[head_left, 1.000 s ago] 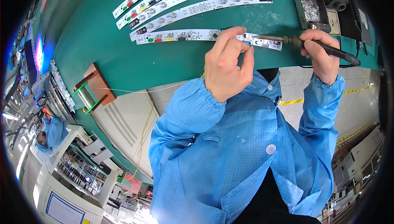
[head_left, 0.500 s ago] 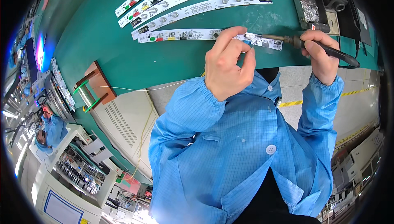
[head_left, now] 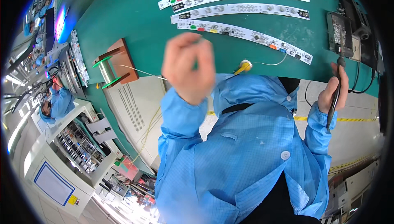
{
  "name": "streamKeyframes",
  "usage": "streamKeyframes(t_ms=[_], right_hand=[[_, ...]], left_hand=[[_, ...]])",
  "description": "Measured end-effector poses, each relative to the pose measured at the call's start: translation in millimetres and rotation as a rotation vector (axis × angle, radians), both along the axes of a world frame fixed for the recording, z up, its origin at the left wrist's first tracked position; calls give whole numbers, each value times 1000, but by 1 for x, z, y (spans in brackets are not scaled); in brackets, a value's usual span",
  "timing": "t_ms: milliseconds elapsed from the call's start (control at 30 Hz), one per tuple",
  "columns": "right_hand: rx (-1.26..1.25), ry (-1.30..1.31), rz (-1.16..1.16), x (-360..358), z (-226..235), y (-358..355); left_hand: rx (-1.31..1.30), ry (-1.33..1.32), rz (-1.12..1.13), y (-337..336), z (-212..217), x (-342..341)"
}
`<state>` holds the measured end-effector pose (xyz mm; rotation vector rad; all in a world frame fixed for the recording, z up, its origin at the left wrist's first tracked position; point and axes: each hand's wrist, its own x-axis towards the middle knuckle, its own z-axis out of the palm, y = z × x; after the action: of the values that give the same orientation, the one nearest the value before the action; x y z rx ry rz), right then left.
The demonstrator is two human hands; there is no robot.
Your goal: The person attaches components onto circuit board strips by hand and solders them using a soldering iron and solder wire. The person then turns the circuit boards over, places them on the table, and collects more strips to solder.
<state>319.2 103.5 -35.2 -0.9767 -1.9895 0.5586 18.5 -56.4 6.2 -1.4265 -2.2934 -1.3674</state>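
Observation:
In my right hand [head_left: 333, 89] is a soldering iron [head_left: 339, 66], gripped by its dark handle. Its tip end reaches over a small metal box [head_left: 334, 35] with shiny bits inside. My left hand [head_left: 189, 66] is raised off the table edge, blurred, with curled fingers and thumb tip pinched near the forefinger; whatever is between them cannot be made out. Beyond it lies the nearest white circuit board strip [head_left: 246, 36], carrying coloured parts. A yellow-ended piece [head_left: 243, 66] rests at the table's edge, and a thin solder wire [head_left: 269, 64] runs from it to the strip.
Several more white board strips [head_left: 242, 10] lie in rows on the green mat [head_left: 147, 31]. At left, a solder wire spool [head_left: 107, 71] sits on a brown stand [head_left: 126, 62]. Black equipment with a cable [head_left: 363, 27] stands at far right. Another person [head_left: 57, 105] works at far left.
My right hand has carried the iron from the near strip right to the metal box. My left hand has moved left off the strip, uncovering the yellow-ended piece. The view has shifted.

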Motion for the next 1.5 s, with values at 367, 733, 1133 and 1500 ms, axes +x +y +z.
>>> streamKeyframes(t_ms=[367, 733, 1133, 1500], right_hand=[[-17, -102, 197, -42, 9, -6], [135, 9, 168, -37, 7, -6], [11, 368, 156, -33, 10, 4], [-37, 354, 246, -35, 13, 4]], left_hand=[[-271, -266, 221, -5, -23, -48], [-62, -717, 174, -17, -11, -48], [230, -1110, -177, -31, -4, -60], [221, -1019, -209, -32, 6, -63]])
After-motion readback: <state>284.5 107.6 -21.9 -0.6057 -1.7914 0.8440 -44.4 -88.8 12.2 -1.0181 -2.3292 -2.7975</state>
